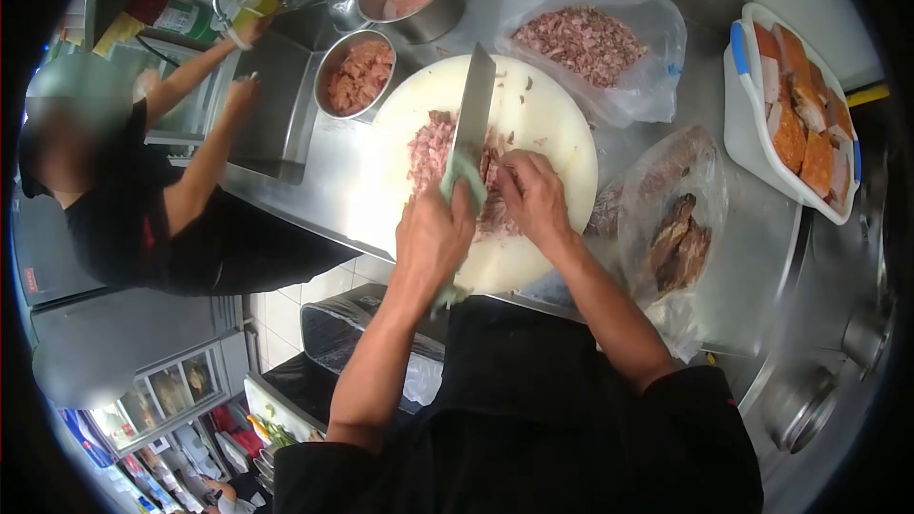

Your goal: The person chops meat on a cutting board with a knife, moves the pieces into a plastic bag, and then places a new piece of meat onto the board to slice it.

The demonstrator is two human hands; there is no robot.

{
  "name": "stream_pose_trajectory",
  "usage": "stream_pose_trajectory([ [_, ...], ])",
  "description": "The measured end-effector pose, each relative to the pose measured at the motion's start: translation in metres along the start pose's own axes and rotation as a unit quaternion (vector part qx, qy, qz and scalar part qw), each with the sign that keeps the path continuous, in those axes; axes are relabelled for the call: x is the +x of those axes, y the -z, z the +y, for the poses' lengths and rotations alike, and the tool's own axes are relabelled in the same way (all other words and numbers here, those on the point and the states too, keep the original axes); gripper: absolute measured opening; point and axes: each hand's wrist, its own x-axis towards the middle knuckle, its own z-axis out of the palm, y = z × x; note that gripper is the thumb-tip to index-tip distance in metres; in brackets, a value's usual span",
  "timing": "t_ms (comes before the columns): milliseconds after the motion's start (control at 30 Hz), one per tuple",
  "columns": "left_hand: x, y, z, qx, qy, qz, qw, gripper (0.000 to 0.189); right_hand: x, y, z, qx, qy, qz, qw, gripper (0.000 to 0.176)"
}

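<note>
Where cleaver [471, 114] stands, meat [428, 148] under right hand [533, 200]

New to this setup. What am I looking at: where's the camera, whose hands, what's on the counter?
There is no machine here. One camera worn on a person's head looks down at that person's own bare hands, hence the round, bent edges. The left hand grips a cleaver by its cloth-wrapped handle. The right hand rests, fingers bent, on the chopped meat on a round white cutting board. Around it on the steel counter are a metal bowl of diced meat, a second bowl behind it, a plastic bag of chopped meat, a bag of darker pieces and a white tray of meat slabs. The arms at upper left belong to a co-worker at a sink.
</note>
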Motion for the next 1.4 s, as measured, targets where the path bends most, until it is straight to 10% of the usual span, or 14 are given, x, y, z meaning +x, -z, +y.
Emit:
stream_pose_trajectory([
  [500,-0.101,0.007,-0.025,0.096,0.076,-0.099,0.988,0.034,0.0,-0.006,0.005,-0.036,0.02,-0.002,0.999,0.013],
  [900,0.052,-0.03,0.005,0.031,-0.013,-0.001,0.999,0.045,0.002,0.008,0.011,-0.009,0.022,-0.048,0.999,0.016],
  [1400,-0.088,0.005,-0.005,0.075,0.075,-0.085,0.991,0.032,-0.007,0.002,0.003,-0.023,-0.001,-0.007,1.0,0.016],
])
